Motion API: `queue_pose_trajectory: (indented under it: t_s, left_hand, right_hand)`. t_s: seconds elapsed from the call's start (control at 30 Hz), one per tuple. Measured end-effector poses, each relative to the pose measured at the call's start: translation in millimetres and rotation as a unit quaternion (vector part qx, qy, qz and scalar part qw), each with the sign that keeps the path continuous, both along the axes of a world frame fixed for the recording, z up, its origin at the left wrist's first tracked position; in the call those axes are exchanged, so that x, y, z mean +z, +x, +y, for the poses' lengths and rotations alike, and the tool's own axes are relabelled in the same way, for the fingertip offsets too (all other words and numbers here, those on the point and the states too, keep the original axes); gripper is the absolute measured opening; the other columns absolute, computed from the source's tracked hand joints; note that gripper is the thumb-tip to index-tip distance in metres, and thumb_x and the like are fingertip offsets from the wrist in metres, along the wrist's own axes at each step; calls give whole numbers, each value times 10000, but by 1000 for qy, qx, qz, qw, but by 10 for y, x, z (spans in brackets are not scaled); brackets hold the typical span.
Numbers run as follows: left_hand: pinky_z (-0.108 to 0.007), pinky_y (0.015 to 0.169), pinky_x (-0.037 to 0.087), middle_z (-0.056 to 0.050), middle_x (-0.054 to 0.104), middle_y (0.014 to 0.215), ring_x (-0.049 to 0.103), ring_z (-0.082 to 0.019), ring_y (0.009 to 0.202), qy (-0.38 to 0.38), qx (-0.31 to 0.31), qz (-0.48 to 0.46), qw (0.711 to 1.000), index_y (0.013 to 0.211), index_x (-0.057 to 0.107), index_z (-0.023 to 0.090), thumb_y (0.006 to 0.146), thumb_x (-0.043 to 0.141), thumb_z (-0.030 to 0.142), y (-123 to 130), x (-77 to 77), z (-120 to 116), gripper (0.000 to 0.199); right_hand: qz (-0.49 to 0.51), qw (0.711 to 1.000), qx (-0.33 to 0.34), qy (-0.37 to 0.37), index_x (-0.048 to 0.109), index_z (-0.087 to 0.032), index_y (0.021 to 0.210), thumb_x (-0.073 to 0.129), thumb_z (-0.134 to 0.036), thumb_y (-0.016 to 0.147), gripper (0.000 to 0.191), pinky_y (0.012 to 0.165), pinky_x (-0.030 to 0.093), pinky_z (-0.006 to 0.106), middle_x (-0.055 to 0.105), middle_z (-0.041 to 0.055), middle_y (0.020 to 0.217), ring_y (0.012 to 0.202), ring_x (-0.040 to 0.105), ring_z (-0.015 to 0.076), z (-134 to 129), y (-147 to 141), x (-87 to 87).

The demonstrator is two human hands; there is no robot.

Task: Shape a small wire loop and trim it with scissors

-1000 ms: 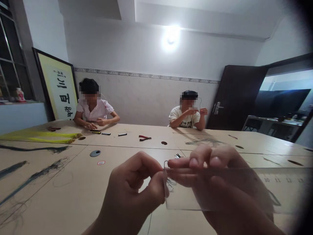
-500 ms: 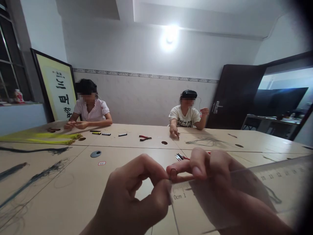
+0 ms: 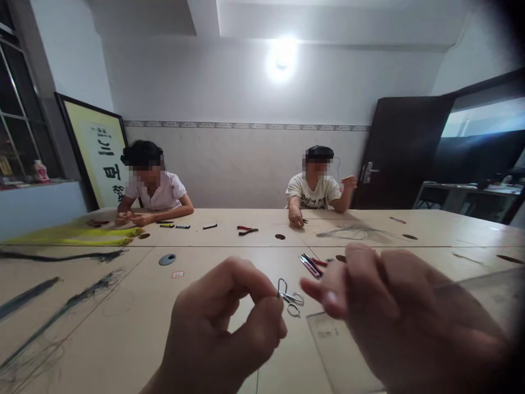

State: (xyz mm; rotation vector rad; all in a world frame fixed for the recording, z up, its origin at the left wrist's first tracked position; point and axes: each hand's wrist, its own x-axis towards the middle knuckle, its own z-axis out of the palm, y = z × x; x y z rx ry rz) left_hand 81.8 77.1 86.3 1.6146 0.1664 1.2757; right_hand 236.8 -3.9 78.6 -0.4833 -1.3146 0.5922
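Observation:
My left hand (image 3: 233, 323) is closed, thumb and index fingertips pinched on a small thin loop (image 3: 282, 285); its material is hard to tell. Just beyond those fingertips, small silver scissors (image 3: 293, 310) lie on the table. Apart from it, to the right, my right hand (image 3: 381, 317) has its fingers curled over a clear plastic ruler (image 3: 322, 342), whose near end juts out below them. The ruler's markings are blurred, and the palm hides its middle. Behind the right fingertips are thread snips (image 3: 309, 266) and red-handled pliers (image 3: 320, 262).
Dark thread bundles (image 3: 65, 306) and yellow strands (image 3: 82, 235) spread over the table's left side. A grey disc (image 3: 167, 260), a small label (image 3: 178, 274) and red-handled pliers (image 3: 248, 231) lie farther back. Two people (image 3: 153, 191) sit across the table, with pale strands (image 3: 356, 232) in front of the right one.
My right hand has moved right, off the loop and away from my left fingertips, and the ruler has shifted right and down with it. My left hand keeps its pinch. The silver scissors now show.

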Motion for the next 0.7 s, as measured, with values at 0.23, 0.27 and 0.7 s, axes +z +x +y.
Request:
queue_pose_trajectory:
  t_s: [0.23, 0.27, 0.7]
  left_hand:
    - [-56, 488, 497, 122, 643, 536, 623, -34, 478, 68, 39, 58, 995, 637, 590, 241, 706, 573, -16, 13, 2, 38, 266]
    - [-49, 484, 489, 125, 640, 537, 626, -31, 482, 75, 45, 61, 994, 639, 589, 242, 709, 573, -15, 20, -9, 39, 266]
    - [-96, 452, 474, 118, 639, 502, 611, -53, 454, 93, 73, 97, 988, 645, 600, 243, 722, 588, 37, 58, -9, -18, 220]
  right_hand:
    - [27, 989, -48, -138, 652, -265, 802, 657, -336, 861, 93, 633, 574, 364, 449, -64, 540, 471, 552, 130, -62, -181, 27]
    - [7, 988, -55, -141, 666, -268, 883, 649, -396, 869, 130, 601, 560, 329, 449, -64, 554, 488, 558, 127, -56, -224, 17]
    - [-41, 964, -200, -169, 660, -273, 887, 621, -400, 880, 133, 477, 389, 171, 547, -57, 599, 497, 461, 67, -76, -407, 27]
